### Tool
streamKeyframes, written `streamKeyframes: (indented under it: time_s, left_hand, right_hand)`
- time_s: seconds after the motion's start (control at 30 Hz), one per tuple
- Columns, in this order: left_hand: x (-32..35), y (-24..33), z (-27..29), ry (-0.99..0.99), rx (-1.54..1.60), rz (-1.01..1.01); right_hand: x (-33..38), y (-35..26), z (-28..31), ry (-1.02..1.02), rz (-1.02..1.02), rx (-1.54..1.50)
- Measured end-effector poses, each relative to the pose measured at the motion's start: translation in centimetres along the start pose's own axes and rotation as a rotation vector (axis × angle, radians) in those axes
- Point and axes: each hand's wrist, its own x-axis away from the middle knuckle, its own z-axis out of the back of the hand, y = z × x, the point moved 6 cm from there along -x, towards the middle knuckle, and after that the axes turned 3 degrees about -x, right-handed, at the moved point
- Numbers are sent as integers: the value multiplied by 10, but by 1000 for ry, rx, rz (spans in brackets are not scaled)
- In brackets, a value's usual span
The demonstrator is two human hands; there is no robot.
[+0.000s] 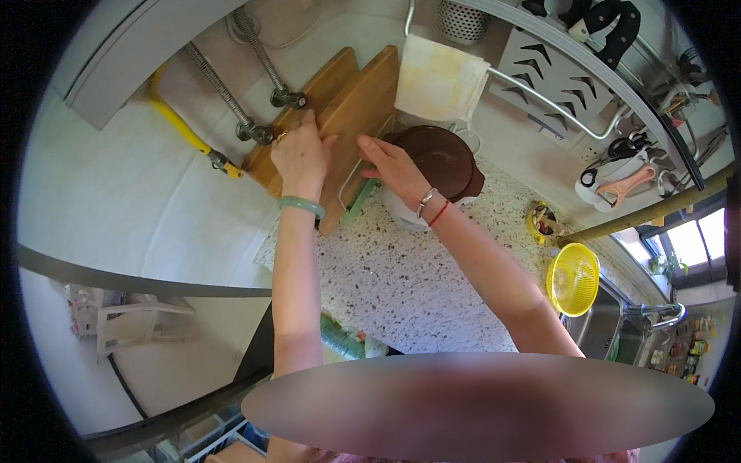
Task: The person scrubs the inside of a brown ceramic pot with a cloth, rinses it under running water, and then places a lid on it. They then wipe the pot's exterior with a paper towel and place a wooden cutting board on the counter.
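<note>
Two wooden cutting boards stand tilted side by side against the wall: a rear cutting board (pixel 324 81) and a front cutting board (pixel 359 96). My left hand (pixel 299 158) is closed at the left edge of the front cutting board, thumb on its face and fingers over the gap between the boards. Those fingertips are partly hidden. My right hand (pixel 394 167) has its fingers apart, the tips at the front board's right edge. A wire rack with a green base (pixel 361 199) holds the boards' lower part. Beside my right hand sits a brown pot (pixel 440 158).
A speckled countertop (pixel 417 285) spreads below my arms. Metal hoses with valves (pixel 287 99) and a yellow pipe (pixel 177 123) run left of the boards. A cloth (pixel 440 77) hangs from a rail. To the right are a yellow basket (pixel 573 280) and a sink (pixel 598 328).
</note>
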Motion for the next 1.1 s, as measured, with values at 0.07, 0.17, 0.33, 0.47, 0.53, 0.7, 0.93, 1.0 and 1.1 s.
streamKeyframes:
  time_s: [0.07,0.17,0.33,0.47,0.53,0.7,0.93,1.0,1.1]
  left_hand:
    - [-2,-5,-2,-81,26,33]
    - [-4,-2,-5,-22,23,-13]
    - [-7,1,-8,33,116,-9]
    - [1,11,-5,40,169,-6]
    - [6,15,-3,42,156,-6]
    - [20,16,5,-68,105,57]
    - [44,1,44,-10,43,136]
    - [56,-1,59,46,12,139]
    - [77,-6,90,84,-21,178]
  right_hand:
    - [-5,9,-11,-53,-44,-135]
    - [-12,24,-20,-26,-91,-255]
    - [-27,44,-23,-13,-169,-431]
    - [-39,55,-25,-17,-131,-555]
    - [-39,55,-28,-34,-101,-580]
    - [-21,43,-40,-23,-30,-580]
    - [-6,38,-63,-30,-78,-496]
    - [5,28,-74,-103,-40,-527]
    - [33,5,-91,-101,-19,-551]
